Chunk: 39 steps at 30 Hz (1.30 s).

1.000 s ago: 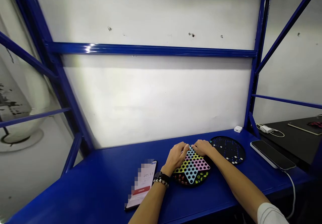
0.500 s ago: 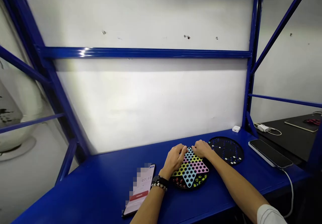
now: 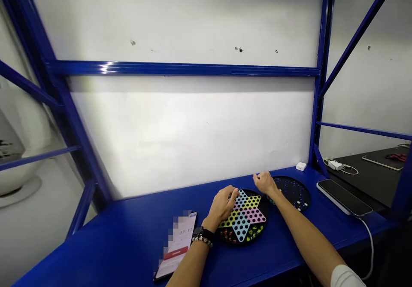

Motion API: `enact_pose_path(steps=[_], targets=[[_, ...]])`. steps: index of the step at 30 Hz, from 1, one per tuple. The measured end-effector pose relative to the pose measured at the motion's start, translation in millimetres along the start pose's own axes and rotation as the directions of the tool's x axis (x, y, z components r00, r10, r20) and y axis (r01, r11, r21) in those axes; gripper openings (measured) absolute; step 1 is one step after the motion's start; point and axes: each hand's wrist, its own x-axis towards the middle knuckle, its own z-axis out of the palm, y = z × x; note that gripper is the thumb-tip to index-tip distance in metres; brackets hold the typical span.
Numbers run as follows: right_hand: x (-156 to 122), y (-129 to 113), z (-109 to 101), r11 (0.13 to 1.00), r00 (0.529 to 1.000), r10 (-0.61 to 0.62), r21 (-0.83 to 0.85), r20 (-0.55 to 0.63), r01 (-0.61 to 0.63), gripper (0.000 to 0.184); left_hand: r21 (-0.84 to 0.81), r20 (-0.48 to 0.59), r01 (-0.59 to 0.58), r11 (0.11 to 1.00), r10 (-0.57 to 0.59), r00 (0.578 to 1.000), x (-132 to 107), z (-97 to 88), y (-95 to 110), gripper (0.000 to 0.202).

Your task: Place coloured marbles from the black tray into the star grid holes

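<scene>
A round black Chinese checkers board (image 3: 244, 218) with a star of yellow, pink and blue perforated triangles lies on the blue shelf (image 3: 128, 231). My left hand (image 3: 223, 204) rests on its upper left edge, fingers curled down against the star. My right hand (image 3: 264, 181) is raised just past the board's far right edge, fingers pinched together; whatever it holds is too small to see. Behind that hand lies a second round black board (image 3: 293, 192) with white pegs in it. Small coloured pegs sit in the rim near the front of the star board.
A phone (image 3: 175, 251) with a lit screen lies left of my left wrist. A dark phone (image 3: 343, 197) on a white cable lies at the right. A small white block (image 3: 301, 166) sits by the wall. Blue frame posts stand at both sides. A black table (image 3: 370, 179) is further right.
My right hand lifted off the star's top and moved up and to the right toward the second board. My left hand stayed on the star board. The view shifted slightly.
</scene>
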Motion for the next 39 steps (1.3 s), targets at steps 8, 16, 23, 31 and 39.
enact_pose_path(steps=[8,16,23,31,39], targets=[[-29,73,-29,0.993,0.988,0.115,0.01,0.103,-0.116,0.047,0.041,0.034,0.012,0.999,-0.013,0.999,1,7.3,-5,0.049],[-58,74,-23,0.999,0.987,-0.006,0.05,0.16,-0.002,0.055,0.126,0.19,0.006,0.992,-0.03,0.981,6,28.9,17,0.035],[-52,86,-28,0.934,0.977,0.039,0.339,0.212,-0.11,0.062,0.359,0.32,-0.008,0.933,-0.115,0.94,34,34.2,24,0.033],[-47,95,-30,0.82,0.955,0.124,0.514,0.27,-0.252,0.066,0.448,0.37,0.112,0.887,-0.298,0.88,75,47.5,32,0.019],[-47,93,-30,0.794,0.905,0.021,0.543,0.424,-0.273,0.063,0.473,0.361,0.17,0.864,-0.367,0.858,84,58.0,42,0.017]])
